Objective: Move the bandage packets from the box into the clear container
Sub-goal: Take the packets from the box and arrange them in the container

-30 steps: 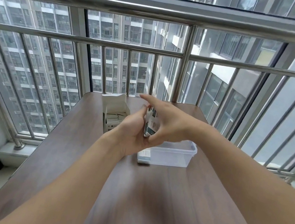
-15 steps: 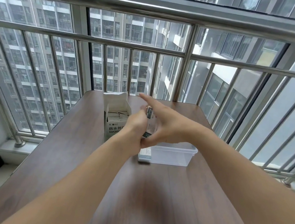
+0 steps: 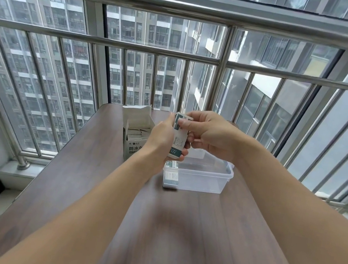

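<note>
Both of my hands are on one small stack of bandage packets [image 3: 178, 139], held upright above the table [image 3: 174, 235]. Left hand [image 3: 159, 143] cups the stack from its left edge and underneath, fingers curled round the bottom; right hand [image 3: 209, 135] pinches the top end, thumb on the printed face, as though about to peel the front packet away. How many packets the stack holds, I cannot tell.

From that grip the clear container [image 3: 213, 180] lies at about five o'clock, directly below and slightly to the right, close under my knuckles. Its long axis runs from nine to three o'clock across the table, and a few packets [image 3: 171, 174] already stand against its nine o'clock end wall, leaving the rest of the tub bare. The stack I hold has its long axis running twelve to six, so I judge it can go nearly straight down without much turning. My right hand is the nearer one to the open part of the tub and looks the natural one to carry a packet down.

At ten o'clock from the grip, just beside my left wrist, the box [image 3: 135, 139] stands with its flap up and more packets showing inside, so the job is only partly done.
</note>
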### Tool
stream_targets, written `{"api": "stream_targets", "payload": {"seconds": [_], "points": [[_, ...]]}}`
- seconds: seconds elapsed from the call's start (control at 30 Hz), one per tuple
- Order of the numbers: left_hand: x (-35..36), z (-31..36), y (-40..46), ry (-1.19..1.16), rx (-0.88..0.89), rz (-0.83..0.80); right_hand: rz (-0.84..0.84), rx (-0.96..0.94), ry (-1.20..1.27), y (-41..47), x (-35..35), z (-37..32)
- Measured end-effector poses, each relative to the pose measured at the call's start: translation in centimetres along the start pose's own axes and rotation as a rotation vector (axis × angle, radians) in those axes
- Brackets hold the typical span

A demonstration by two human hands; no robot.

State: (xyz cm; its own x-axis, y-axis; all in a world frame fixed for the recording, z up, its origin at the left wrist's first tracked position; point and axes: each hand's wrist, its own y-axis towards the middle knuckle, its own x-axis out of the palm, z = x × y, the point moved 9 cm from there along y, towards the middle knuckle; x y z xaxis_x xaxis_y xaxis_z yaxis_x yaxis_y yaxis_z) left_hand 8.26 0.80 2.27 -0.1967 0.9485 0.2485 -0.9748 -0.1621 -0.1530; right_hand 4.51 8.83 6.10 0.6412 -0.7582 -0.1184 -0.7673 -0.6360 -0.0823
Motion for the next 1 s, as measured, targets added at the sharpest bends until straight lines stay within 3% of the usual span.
{"api": "stream_targets", "payload": {"seconds": [0.17, 0.3, 0.5, 0.6, 0.8, 0.87, 1.0], "points": [[-0.3, 0.1, 0.7, 0.031, 0.028, 0.003, -0.100, 0.158, 0.101, 0.0, 0.4, 1.2], [-0.3, -0.2, 0.8, 0.068, 0.039, 0.006, -0.152, 0.187, 0.011, -0.2, 0.7, 1.3], [-1.0, 0.4, 1.3, 0.165, 0.057, 0.030, -0.123, 0.159, -0.013, 0.6, 0.7, 1.8], [-1.8, 1.0, 0.8, 0.253, 0.151, 0.029, -0.094, 0.184, 0.038, 0.8, -0.2, 2.4], [-5.5, 2.3, -2.6, 0.599, 0.703, 0.365, -0.048, 0.396, -0.098, 1.2, -3.9, 5.6], [-5.9, 1.1, -3.0, 0.622, 0.745, 0.422, -0.063, 0.492, -0.211, 1.4, -3.9, 7.4], [-6.5, -2.0, -2.8, 0.592, 0.669, 0.494, -0.048, 0.638, -0.347, 2.0, -3.6, 9.9]]}}
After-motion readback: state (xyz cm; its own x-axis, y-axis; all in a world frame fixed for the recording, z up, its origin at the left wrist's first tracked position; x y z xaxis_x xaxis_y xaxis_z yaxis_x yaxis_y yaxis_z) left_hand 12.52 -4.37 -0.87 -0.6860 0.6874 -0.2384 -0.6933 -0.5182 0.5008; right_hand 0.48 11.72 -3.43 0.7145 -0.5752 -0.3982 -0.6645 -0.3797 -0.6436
